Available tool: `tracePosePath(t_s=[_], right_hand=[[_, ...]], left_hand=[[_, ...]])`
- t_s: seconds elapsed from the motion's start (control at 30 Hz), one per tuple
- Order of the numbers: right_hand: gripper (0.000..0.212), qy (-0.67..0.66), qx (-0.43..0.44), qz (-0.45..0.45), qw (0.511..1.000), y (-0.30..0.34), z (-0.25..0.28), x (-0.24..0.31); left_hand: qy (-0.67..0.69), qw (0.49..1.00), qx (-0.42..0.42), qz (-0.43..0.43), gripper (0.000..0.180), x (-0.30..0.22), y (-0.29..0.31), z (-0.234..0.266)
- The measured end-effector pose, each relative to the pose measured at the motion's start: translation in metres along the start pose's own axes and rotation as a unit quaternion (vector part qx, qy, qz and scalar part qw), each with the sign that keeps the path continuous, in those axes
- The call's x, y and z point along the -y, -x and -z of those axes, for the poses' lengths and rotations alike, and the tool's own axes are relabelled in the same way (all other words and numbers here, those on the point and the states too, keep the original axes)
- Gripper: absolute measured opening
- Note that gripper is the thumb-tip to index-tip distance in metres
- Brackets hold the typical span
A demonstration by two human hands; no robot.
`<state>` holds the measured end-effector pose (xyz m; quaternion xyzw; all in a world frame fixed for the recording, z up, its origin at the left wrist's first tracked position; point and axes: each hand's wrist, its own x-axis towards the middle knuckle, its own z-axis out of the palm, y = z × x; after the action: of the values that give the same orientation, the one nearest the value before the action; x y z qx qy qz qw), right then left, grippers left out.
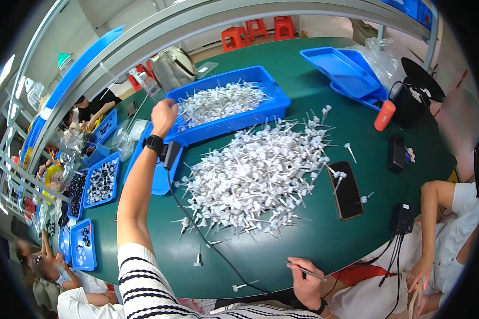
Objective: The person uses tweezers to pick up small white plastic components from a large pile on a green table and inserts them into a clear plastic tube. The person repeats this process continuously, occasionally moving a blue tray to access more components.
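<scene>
At the left end of the blue bin, the left hand is placed, its grip hidden. Tweezers are pinched by the right hand; between both hands, white pieces are heaped.

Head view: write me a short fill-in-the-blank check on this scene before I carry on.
1. The slim metal tool is in the person's ____ hand.
2. The bin by the left hand is coloured ____.
3. The loose pile of white parts lies on a table coloured ____.
4. In the picture, the dark phone lies on the ____ side of the pile.

Missing words: right; blue; green; right.
</scene>
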<state>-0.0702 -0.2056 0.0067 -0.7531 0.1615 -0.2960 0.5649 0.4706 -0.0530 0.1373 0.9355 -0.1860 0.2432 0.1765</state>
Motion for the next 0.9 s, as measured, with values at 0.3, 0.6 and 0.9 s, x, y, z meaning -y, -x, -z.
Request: tracePosePath(t_s=[0.3,0.6,0.9], right_hand=[[0.018,-0.05,-0.076,-0.025,0.996,-0.065,0.033,0.035],[0.026,-0.085,-0.125,0.059,0.987,-0.269,0.016,0.036],[0.035,-0.175,-0.188,-0.161,0.953,-0.422,-0.018,-0.057]], left_hand=[[0.349,0.889,0.198,0.219,0.039,0.126,-0.014,-0.085],[0.502,0.841,0.039,0.197,0.035,0.076,0.019,-0.042],[0.479,0.868,-0.105,0.084,0.058,0.023,0.108,0.044]])
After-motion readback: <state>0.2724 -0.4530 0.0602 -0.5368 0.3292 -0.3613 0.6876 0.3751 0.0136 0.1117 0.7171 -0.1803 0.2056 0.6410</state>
